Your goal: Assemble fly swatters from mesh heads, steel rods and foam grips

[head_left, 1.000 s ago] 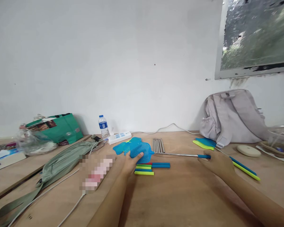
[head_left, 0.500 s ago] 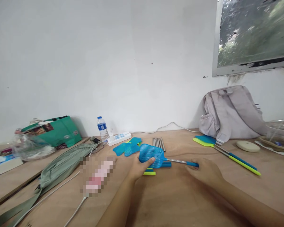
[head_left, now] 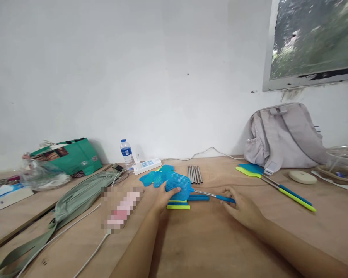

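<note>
A blue fly swatter with a mesh head, a thin metal rod and a blue handle is held over the table. My left hand is closed on the mesh head, its thumb lying across the front. At the handle end, my right hand has thumb and fingers apart, with the handle between them; any contact is hard to make out. Behind the held swatter lie loose blue swatter heads. Blue handle tubes and a yellow-green handle tube lie beneath it. Several metal rods rest side by side farther back.
Two swatters, one blue and one yellow-green, lie at right before a grey backpack. A round pale object is nearby. A power strip, water bottle, green strap bag and white cable occupy the left.
My right hand's fingers have loosened and spread from around the handle end. The swatter and both hands have shifted slightly left in view, and the mesh head is turned a little.
</note>
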A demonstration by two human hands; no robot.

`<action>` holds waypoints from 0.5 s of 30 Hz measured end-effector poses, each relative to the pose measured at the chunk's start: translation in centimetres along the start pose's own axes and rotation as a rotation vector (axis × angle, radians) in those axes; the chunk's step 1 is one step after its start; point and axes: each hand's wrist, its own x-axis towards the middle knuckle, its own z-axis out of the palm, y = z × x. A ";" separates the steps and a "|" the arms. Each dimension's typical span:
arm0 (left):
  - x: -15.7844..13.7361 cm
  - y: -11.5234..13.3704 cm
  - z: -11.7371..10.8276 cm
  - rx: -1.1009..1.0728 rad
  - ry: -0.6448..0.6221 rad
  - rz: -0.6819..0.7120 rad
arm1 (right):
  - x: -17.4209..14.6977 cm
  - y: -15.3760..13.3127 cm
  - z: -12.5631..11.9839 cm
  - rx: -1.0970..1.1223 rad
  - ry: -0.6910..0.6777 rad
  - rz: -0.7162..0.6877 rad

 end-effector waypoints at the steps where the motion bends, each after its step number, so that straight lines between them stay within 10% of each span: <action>1: 0.1 -0.2 -0.2 -0.026 -0.003 -0.007 | 0.1 0.2 -0.2 0.023 -0.018 -0.046; 6: 0.7 -0.6 -1.4 -0.080 0.077 0.078 | 0.7 1.8 -1.6 -0.033 -0.104 -0.188; 15: 3.1 -2.6 -5.4 0.565 0.230 0.260 | 2.7 11.3 -6.2 -0.269 0.280 0.079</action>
